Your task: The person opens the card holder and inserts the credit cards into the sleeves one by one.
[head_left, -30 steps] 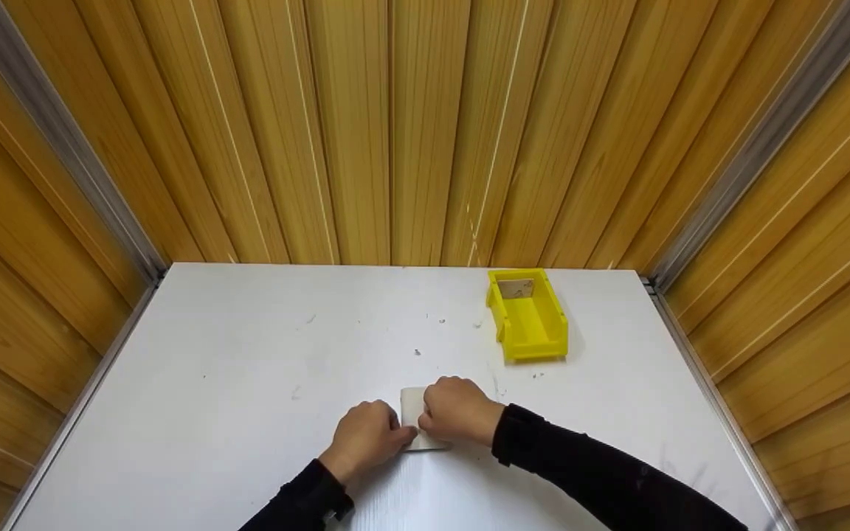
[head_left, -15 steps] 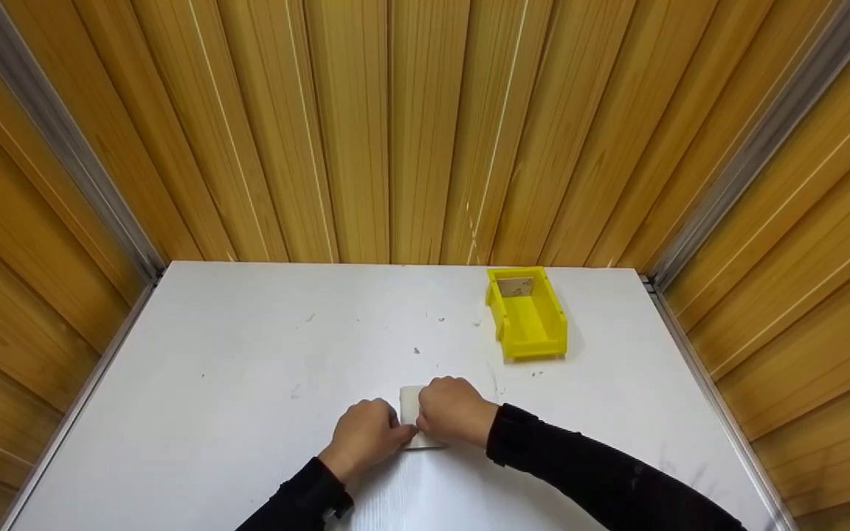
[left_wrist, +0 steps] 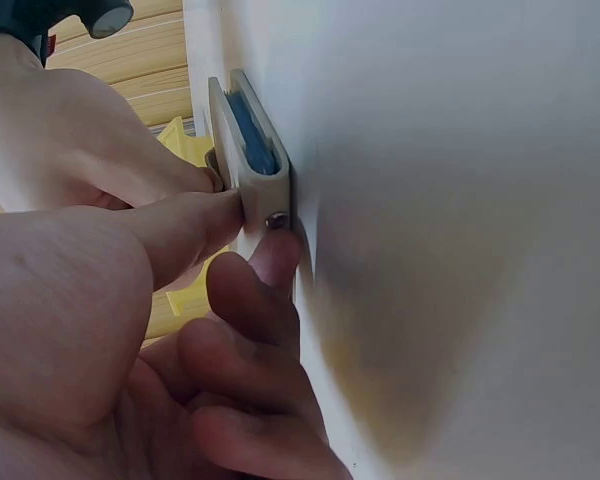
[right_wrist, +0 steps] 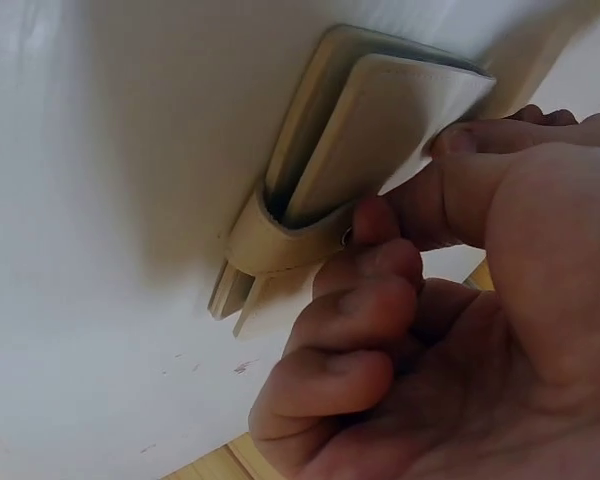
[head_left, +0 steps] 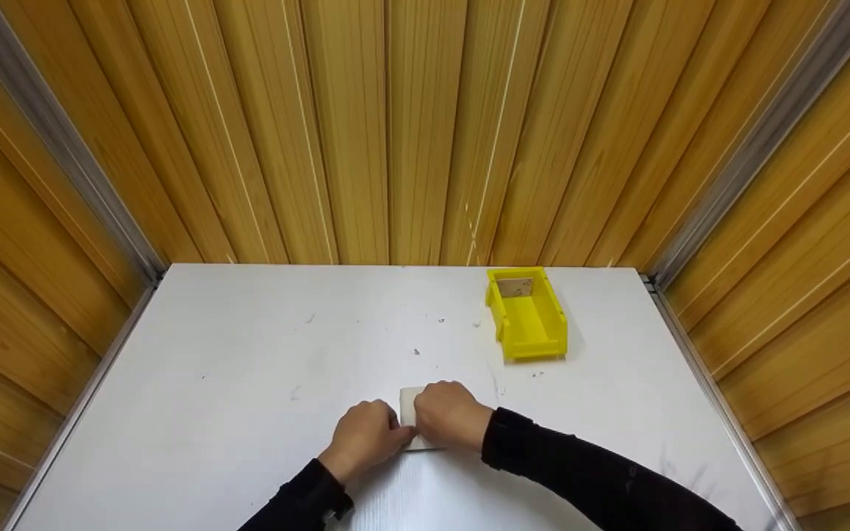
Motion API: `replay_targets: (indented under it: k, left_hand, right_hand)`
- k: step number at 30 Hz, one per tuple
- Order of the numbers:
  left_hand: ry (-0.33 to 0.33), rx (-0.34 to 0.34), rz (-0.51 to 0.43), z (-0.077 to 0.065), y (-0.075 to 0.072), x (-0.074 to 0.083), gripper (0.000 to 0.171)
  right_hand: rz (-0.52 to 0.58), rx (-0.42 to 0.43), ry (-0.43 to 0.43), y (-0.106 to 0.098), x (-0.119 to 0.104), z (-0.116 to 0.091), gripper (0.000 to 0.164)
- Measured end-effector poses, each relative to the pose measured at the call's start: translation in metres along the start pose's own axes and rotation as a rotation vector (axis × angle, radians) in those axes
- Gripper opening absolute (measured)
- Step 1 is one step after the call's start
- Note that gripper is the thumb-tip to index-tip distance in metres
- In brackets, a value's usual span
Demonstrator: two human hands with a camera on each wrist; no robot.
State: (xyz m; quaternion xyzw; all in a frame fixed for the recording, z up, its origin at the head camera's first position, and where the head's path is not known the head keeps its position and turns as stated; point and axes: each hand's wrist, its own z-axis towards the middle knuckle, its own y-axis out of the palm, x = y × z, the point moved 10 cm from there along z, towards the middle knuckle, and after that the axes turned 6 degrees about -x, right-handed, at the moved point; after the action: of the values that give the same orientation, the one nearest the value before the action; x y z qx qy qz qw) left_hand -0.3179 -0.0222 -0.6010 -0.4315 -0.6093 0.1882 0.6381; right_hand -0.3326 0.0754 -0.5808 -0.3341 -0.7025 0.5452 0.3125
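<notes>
A cream leather wallet (head_left: 409, 402) lies on the white table between both hands in the head view. My left hand (head_left: 367, 434) pinches its near left edge, thumb on top. In the left wrist view, a metal snap (left_wrist: 276, 220) shows on that edge, a fingertip just under it, and blue material (left_wrist: 248, 130) sits between the covers. From the right, my right hand (head_left: 454, 414) covers much of the wallet. The right wrist view shows a strap (right_wrist: 275, 240) wrapped around it; the right thumb and index finger pinch at the strap's end, which they partly hide.
A yellow open-fronted bin (head_left: 536, 343) stands at the back right of the white table (head_left: 263, 332), with a beige piece (head_left: 515, 287) against its inner back wall. Wood-look panels (head_left: 425, 133) enclose the table at the back and sides.
The right hand has shifted slightly left over the wallet, covering more of it. The left hand and the wallet have stayed in place.
</notes>
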Motion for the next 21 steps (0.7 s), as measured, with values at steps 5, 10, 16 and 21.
replay_targets:
  k: [5, 10, 16, 21]
  left_hand:
    - [-0.011, -0.011, -0.002, -0.001, 0.001, -0.001, 0.039]
    - [-0.02, -0.019, -0.008, -0.001, 0.0, -0.003, 0.038]
    - [-0.017, -0.017, 0.01, -0.003, -0.001, -0.002, 0.037]
    - [0.027, 0.045, 0.056, -0.005, -0.01, 0.004, 0.036]
  right_hand:
    - [0.006, -0.018, 0.017, 0.004, 0.001, 0.001, 0.024]
    - [0.099, -0.046, 0.037, 0.007, 0.008, 0.001, 0.025]
    - [0.26, -0.069, 0.01, 0.004, 0.016, -0.003, 0.03]
    - [0.396, -0.001, -0.034, -0.004, 0.027, -0.012, 0.035]
